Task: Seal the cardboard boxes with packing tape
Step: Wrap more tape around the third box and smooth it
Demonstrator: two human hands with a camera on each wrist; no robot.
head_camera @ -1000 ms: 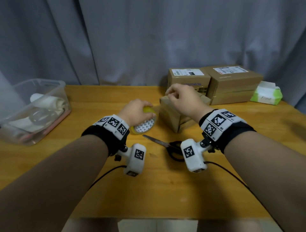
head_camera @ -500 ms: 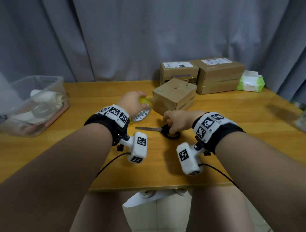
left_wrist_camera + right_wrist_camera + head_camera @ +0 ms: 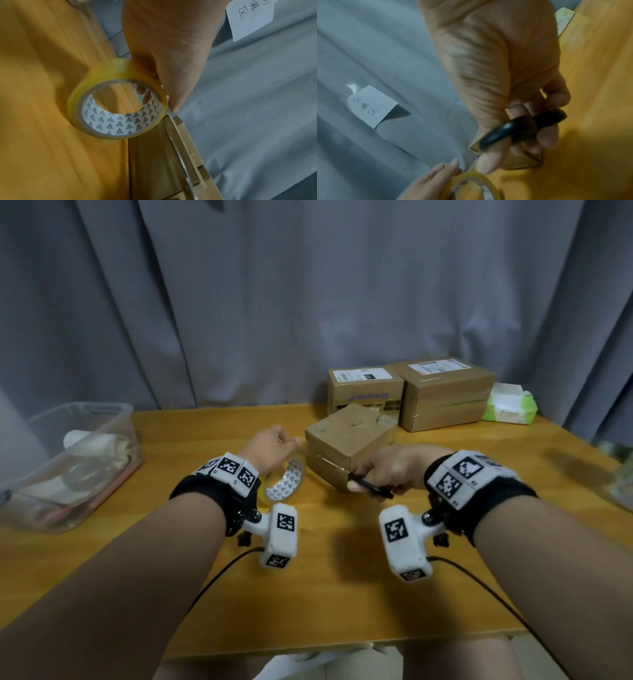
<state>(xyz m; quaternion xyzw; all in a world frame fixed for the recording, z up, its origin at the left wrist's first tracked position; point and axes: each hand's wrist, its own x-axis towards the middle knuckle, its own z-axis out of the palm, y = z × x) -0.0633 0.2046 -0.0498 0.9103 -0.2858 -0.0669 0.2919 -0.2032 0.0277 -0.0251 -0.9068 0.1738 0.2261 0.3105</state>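
A small cardboard box (image 3: 349, 436) stands mid-table. My left hand (image 3: 287, 445) grips a yellowish roll of packing tape (image 3: 285, 483) held on edge just left of the box; in the left wrist view fingers curl through the roll (image 3: 116, 108). My right hand (image 3: 363, 481) holds black-handled scissors (image 3: 374, 490) at the box's near corner, fingers through the handle loops (image 3: 522, 125). The metal blade (image 3: 181, 155) lies along the box's side (image 3: 150, 162), its tip close to the roll. Whether a tape strip runs from roll to box I cannot tell.
Two larger labelled cardboard boxes (image 3: 445, 392) stand at the back of the wooden table (image 3: 329, 594), with a green tissue pack (image 3: 510, 407) to their right. A clear plastic bin (image 3: 68, 463) with supplies sits at the left. A grey curtain hangs behind.
My right hand left the box top, took the scissors off the table and raised them to the box's near corner. The left hand stayed on the tape roll.
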